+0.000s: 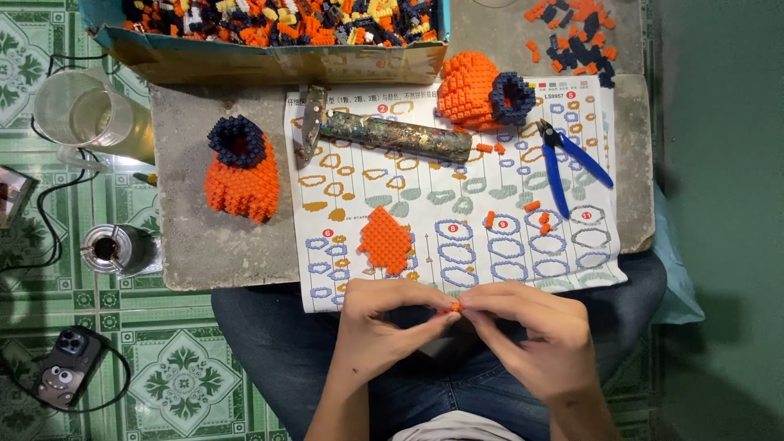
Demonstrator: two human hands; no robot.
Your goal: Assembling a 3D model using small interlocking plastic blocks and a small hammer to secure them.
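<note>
Fingers [445,314] of both hands meet just off the desk's near edge, over my lap, pinched together on a tiny orange brick piece [456,306]. My left hand [384,322] clamps it from one side with thumb and forefinger, and my right hand [535,327] closes on it from the other, so I judge I'm in the middle of pressing small bricks together. Getting them seated looks to call for a firm, square squeeze without letting the piece slip out, since it is barely bigger than my fingertips. It shows as bright orange and studded, mostly hidden by my grip.

On the desk [220,253], an instruction sheet [490,204] covers the near right part, with a flat orange panel [384,238] lying at its near left. An orange model with a dark blue collar [241,167] stands toward the left edge, and a second one [482,90] lies at the sheet's far side. A cardboard box of loose bricks [269,33] sits at the far edge.
</note>
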